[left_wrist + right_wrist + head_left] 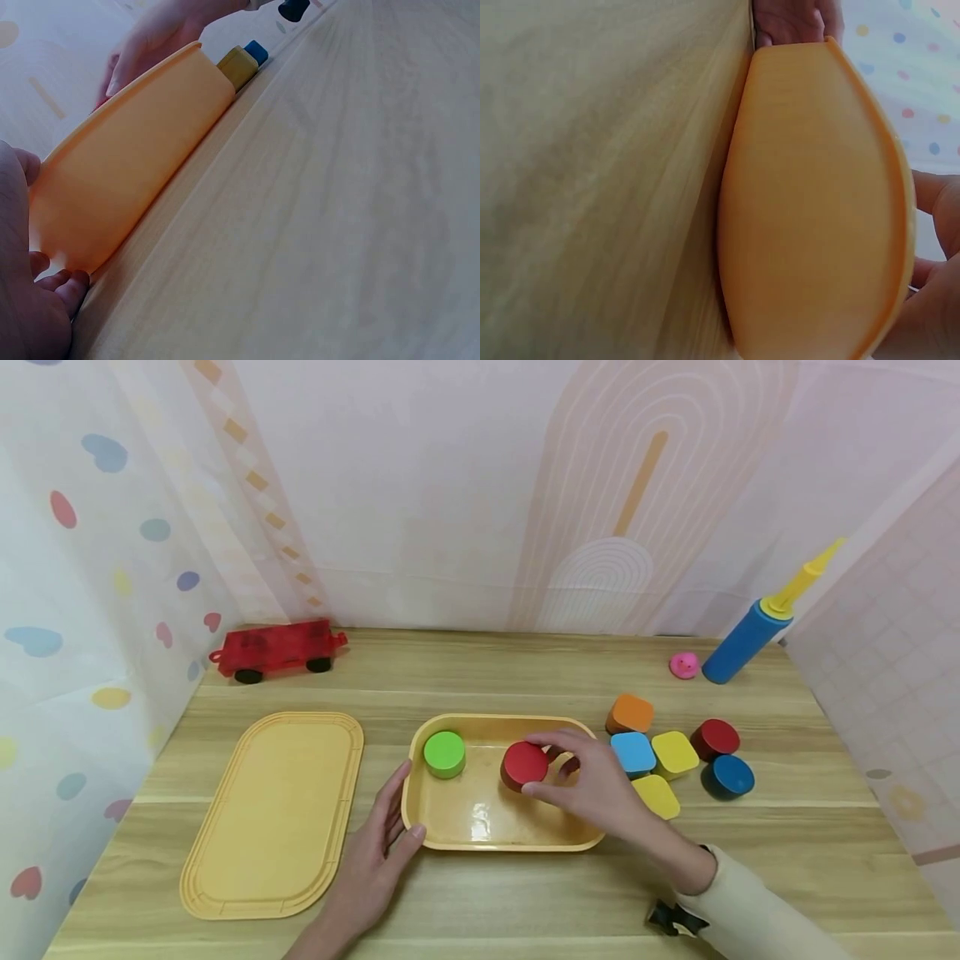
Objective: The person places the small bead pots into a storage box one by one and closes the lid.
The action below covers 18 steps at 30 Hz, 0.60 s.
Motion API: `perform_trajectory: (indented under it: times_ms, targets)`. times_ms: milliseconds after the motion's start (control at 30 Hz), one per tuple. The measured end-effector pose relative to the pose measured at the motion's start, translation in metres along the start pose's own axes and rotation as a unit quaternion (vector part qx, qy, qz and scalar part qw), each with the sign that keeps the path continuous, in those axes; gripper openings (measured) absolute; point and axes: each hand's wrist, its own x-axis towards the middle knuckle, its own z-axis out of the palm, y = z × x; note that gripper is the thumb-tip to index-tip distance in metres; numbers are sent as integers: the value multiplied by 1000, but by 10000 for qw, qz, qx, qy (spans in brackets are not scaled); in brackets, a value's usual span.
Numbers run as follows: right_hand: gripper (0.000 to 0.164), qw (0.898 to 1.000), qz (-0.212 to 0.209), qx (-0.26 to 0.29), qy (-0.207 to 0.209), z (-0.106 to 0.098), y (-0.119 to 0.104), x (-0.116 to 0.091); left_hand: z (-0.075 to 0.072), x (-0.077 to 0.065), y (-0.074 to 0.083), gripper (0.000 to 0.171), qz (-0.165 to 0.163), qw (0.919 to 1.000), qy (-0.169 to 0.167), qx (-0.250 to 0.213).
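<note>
Pinching a red block [524, 765]: right fingers [557, 794]; left fingers [407, 847] hold tray [517, 828] containing green block [445, 753].

Tray [465, 814] sits mid-worktop [480, 914], lid [273, 818] over to its left. One block [445, 755] is in the tray's left end, and right of that there's a second block [523, 767] in the right hand [600, 781]. Left hand [371, 860]'s at the tray's left end. Six more blocks [675, 755] bunch up just right of the tray. Toy wagon [277, 647] is back left behind the lid, pump [746, 643] back right, toy [684, 665] just left of it.
</note>
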Motion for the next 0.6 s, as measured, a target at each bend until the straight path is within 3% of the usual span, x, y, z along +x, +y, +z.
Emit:
perform_trajectory:
  times_ms: [200, 600]
  targets:
    - [51, 9992, 159, -355, -63, 9, -4, 7, 0, 0, 0, 74, -16, 10000, -12, -19]
    - [54, 9954, 150, -695, -648, 23, 2, 24, 0, 1, 3, 73, -21, 10000, -9, -9]
